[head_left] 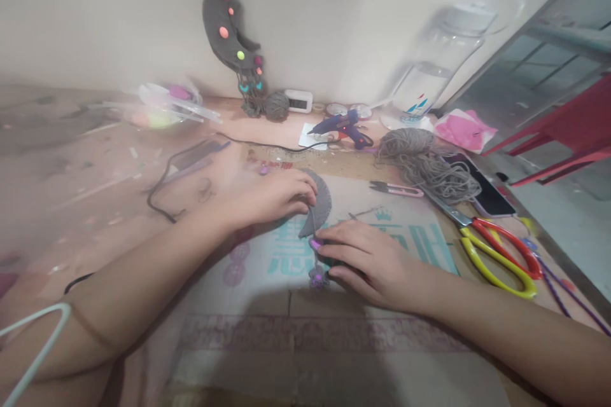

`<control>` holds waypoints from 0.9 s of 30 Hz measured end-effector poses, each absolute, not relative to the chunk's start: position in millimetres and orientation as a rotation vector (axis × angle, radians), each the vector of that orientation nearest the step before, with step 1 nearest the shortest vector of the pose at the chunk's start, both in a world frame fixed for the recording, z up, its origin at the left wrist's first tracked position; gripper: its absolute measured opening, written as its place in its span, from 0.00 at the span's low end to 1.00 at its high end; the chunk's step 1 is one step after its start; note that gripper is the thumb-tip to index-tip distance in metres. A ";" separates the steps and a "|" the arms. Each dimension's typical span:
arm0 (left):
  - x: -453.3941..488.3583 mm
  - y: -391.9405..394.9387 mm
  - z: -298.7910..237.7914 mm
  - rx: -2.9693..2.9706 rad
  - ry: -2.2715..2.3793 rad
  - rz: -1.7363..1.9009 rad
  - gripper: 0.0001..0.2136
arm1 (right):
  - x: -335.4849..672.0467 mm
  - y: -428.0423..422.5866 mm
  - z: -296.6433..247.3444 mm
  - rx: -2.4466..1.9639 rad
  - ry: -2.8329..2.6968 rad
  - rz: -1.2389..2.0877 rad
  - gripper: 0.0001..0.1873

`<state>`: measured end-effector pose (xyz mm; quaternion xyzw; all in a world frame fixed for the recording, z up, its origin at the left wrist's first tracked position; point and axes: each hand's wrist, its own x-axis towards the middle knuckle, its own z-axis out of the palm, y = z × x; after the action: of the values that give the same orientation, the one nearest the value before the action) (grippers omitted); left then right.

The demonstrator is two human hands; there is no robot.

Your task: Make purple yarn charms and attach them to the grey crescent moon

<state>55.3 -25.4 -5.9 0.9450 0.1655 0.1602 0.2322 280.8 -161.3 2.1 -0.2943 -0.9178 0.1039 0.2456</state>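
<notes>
A grey crescent moon (323,203) with a stitched edge lies on a printed cardboard sheet (258,299). My left hand (281,194) covers part of its left side, fingers bent together around the upper end of a grey yarn strand. The strand runs down past the crescent's lower tip, carrying a purple piece (316,243) and, below it, a small grey flower (318,276) with a purple centre. My right hand (370,261) rests flat to the right, fingers stretched out and apart. Its fingertips touch the purple piece, and the thumb lies beside the flower.
Right of my hands are thread snips (396,189), large scissors (501,254), loose grey yarn (429,165) and a phone (484,184). Behind are a glue gun (341,124) with its cord and a clear jug (424,70). A decorated grey moon (226,25) hangs against the wall.
</notes>
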 end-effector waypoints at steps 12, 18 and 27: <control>55.5 -28.2 -1.3 2.649 0.434 0.410 0.07 | 274.7 -160.7 2.4 -0.631 -2.538 0.593 0.13; 57.2 -32.2 -2.8 2.680 0.484 0.416 0.08 | 277.0 -159.4 2.0 -0.684 -2.527 0.533 0.13; 55.8 -26.1 -4.5 2.545 0.468 0.491 0.09 | 277.9 -159.6 -0.6 -0.690 -2.544 0.479 0.14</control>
<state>55.8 -26.1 -4.5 0.9352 0.1720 0.1804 0.2514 277.9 -159.6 -0.6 -0.2506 -0.9243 0.1740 0.2291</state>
